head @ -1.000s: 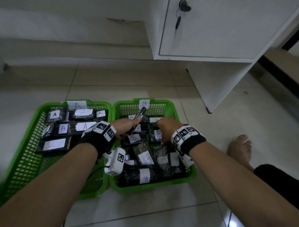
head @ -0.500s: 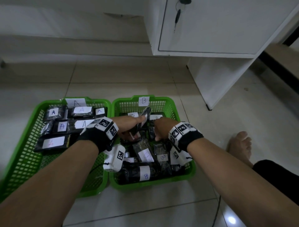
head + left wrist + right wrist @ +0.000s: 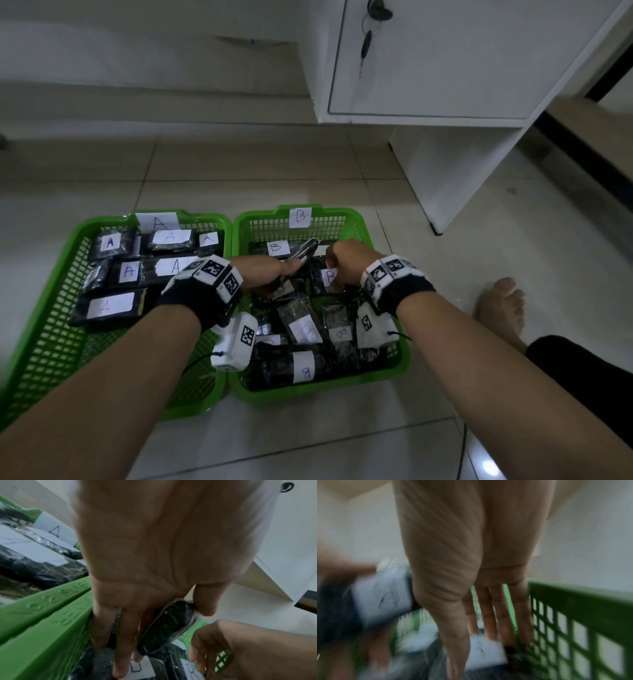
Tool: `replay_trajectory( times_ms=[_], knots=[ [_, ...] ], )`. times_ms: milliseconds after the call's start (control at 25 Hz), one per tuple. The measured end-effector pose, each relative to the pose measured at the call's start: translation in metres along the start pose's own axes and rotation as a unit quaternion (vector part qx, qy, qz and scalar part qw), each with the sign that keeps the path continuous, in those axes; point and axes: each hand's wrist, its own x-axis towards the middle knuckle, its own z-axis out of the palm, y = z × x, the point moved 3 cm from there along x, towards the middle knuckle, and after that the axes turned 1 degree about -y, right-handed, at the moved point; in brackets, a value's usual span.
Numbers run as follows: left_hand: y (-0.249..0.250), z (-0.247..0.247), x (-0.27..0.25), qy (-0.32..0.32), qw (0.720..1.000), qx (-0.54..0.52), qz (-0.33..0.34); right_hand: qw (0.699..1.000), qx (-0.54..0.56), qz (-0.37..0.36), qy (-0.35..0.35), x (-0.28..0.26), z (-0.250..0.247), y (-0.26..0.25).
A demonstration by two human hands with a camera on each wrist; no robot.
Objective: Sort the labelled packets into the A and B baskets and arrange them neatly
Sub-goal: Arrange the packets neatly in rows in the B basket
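Observation:
Two green baskets stand side by side on the floor: basket A (image 3: 44, 308) on the left and basket B (image 3: 352, 216) on the right. Each holds several black packets with white labels. My left hand (image 3: 291, 267) reaches across into basket B and grips a black packet (image 3: 306, 251) between thumb and fingers, tilted up over the back row. In the left wrist view this packet (image 3: 171, 622) lies across my fingers. My right hand (image 3: 346, 263) points down into basket B, its straight fingers (image 3: 488, 615) touching a labelled packet (image 3: 486, 653) near the right wall. That view is blurred.
A white cabinet (image 3: 445, 68) with keys in its lock (image 3: 368, 37) stands behind basket B on the right. A bare foot (image 3: 500, 305) rests on the tiled floor to the right of basket B. Basket A's near half shows bare mesh.
Both hands stay over the back of basket B. The left hand keeps its hold on the packet, which now lies a little lower and flatter. The right hand has barely shifted.

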Motion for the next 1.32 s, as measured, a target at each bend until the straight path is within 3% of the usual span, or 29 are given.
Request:
replay_trajectory(
  times_ms=[80,160,240,280,360,440,480,520,600,680,880,1000,1120,1200,1280,1320],
  knots=[
    [0.003,-0.006,-0.004,0.039,0.997,-0.048,0.041,0.977,0.211,0.017,0.016,-0.006,-0.010,0.008],
    [0.004,-0.016,-0.007,0.145,0.983,-0.007,0.113,0.904,0.426,-0.005,0.019,-0.017,-0.020,0.007],
    [0.011,-0.018,-0.017,0.254,0.949,0.051,0.182,0.842,0.539,-0.034,-0.006,-0.024,-0.026,0.003],
    [0.013,-0.019,-0.019,0.293,0.930,0.065,0.211,0.833,0.550,-0.049,-0.018,-0.025,-0.026,0.000],
    [0.012,-0.022,-0.020,0.344,0.904,0.082,0.240,0.861,0.503,-0.072,-0.016,-0.023,-0.025,-0.004],
    [0.006,-0.027,-0.018,0.332,0.911,0.050,0.238,0.888,0.452,-0.086,0.006,-0.023,-0.024,-0.005],
    [0.005,-0.027,-0.018,0.288,0.931,-0.007,0.225,0.881,0.463,-0.091,0.020,-0.024,-0.024,-0.006],
    [0.005,-0.026,-0.020,0.224,0.946,-0.095,0.216,0.858,0.504,-0.092,0.037,-0.026,-0.025,-0.007],
    [0.009,-0.020,-0.022,0.124,0.934,-0.275,0.189,0.802,0.587,-0.090,0.067,-0.028,-0.027,-0.014],
    [0.014,-0.017,-0.027,0.102,0.917,-0.350,0.164,0.788,0.601,-0.078,0.111,-0.030,-0.028,-0.021],
    [0.016,-0.026,-0.033,0.130,0.892,-0.397,0.171,0.801,0.563,-0.055,0.195,-0.028,-0.029,-0.031],
    [0.015,-0.028,-0.034,0.145,0.870,-0.435,0.179,0.850,0.470,-0.082,0.221,-0.030,-0.036,-0.040],
    [0.016,-0.028,-0.035,0.133,0.886,-0.410,0.171,0.899,0.356,-0.103,0.234,-0.029,-0.044,-0.048],
    [0.021,-0.030,-0.037,0.149,0.920,-0.321,0.171,0.921,0.295,-0.086,0.238,-0.021,-0.053,-0.040],
    [0.023,-0.031,-0.033,0.188,0.961,-0.109,0.170,0.950,0.211,-0.047,0.225,-0.012,-0.064,-0.019],
    [0.020,-0.029,-0.029,0.195,0.969,0.007,0.154,0.965,0.158,-0.020,0.208,-0.007,-0.067,-0.008]
  ],
)
